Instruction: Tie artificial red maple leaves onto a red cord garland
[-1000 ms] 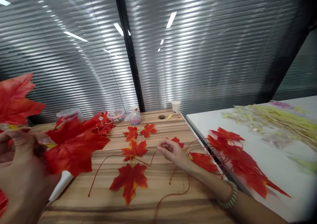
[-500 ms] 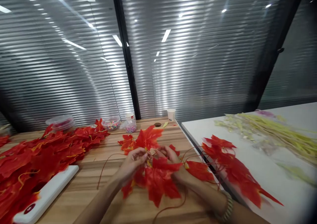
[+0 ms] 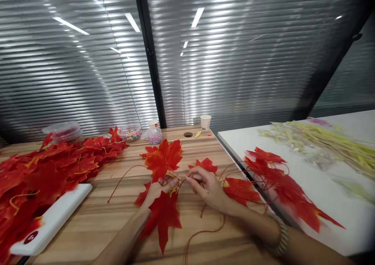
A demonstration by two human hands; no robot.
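Red leaves (image 3: pixel 164 157) have shifted leftward; left fingers (image 3: pixel 170 185) pinch their stems (image 3: pixel 174 189), right fingers (image 3: pixel 194 184) pinch cord (image 3: pixel 182 182): keep tension gentle.

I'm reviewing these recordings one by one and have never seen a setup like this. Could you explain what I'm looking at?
There is no machine here: the hands are a person's own, bare. Every picture comes from one camera worn on that person's head, looking forward and down.

The left hand holds red leaves by their yellow stems. The right hand seems to pinch a thin red cord close by.

On the wooden table are a leaf pile, a white block, a bowl of beads and a paper cup. On the right is a white table with yellow strands.
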